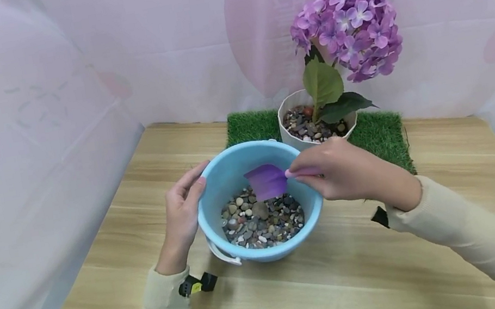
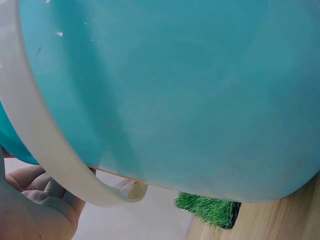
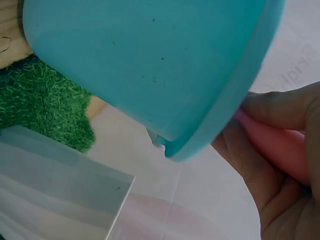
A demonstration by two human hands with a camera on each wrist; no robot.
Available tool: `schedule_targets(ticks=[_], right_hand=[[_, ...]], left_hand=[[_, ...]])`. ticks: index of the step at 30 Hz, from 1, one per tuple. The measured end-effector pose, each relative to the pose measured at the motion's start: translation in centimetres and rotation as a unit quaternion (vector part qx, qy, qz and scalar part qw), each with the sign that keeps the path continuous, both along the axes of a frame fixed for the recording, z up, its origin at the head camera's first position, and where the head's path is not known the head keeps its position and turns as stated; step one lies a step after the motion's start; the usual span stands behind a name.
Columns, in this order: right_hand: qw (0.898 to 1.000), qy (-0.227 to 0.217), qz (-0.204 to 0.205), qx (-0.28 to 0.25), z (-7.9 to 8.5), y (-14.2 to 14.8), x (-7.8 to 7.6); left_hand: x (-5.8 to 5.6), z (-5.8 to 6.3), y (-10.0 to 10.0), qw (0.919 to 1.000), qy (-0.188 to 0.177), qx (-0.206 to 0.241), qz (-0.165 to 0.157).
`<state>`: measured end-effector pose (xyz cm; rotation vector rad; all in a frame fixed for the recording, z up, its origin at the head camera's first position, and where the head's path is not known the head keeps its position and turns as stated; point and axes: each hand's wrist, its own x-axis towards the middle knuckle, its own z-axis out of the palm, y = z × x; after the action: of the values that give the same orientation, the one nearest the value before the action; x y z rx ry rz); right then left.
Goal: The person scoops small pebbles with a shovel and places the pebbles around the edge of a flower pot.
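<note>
A light blue bucket (image 1: 207,222) stands on the wooden table with many small pebbles (image 1: 261,229) in its bottom. My left hand (image 1: 181,216) grips its rim at the left, the thumb on the upper edge. The white bucket handle (image 2: 47,130) hangs down on the near left side. In my right hand (image 1: 347,170) is a small toy shovel, held by its pink handle (image 3: 272,142). Its purple blade (image 1: 268,181) is inside the bucket, above the pebbles and tilted. Whether any pebbles lie on the blade cannot be told.
Behind the bucket, a white flowerpot (image 1: 293,138) with pebbles and a purple hydrangea (image 1: 350,31) stands on a green artificial grass mat (image 1: 386,138). The wooden table (image 1: 331,289) extends around them. Pale printed cloth (image 1: 177,40) hangs behind.
</note>
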<state>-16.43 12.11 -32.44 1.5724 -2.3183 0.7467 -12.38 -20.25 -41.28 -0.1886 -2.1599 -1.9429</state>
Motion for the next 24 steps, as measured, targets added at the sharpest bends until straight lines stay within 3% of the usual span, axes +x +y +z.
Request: schedule_targets(ticks=[15,24], right_hand=[[0.994,-0.058,-0.013,0.087,-0.8,-3.8,-1.8],[0.989,-0.079,-0.012,0.125,-1.2,-5.6,-1.6]], left_hand=[[-0.1,0.1,-0.1,1.0,0.006,-0.006,0.001],[0.1,0.3,0.0,1.0,-0.003,-0.006,0.006]])
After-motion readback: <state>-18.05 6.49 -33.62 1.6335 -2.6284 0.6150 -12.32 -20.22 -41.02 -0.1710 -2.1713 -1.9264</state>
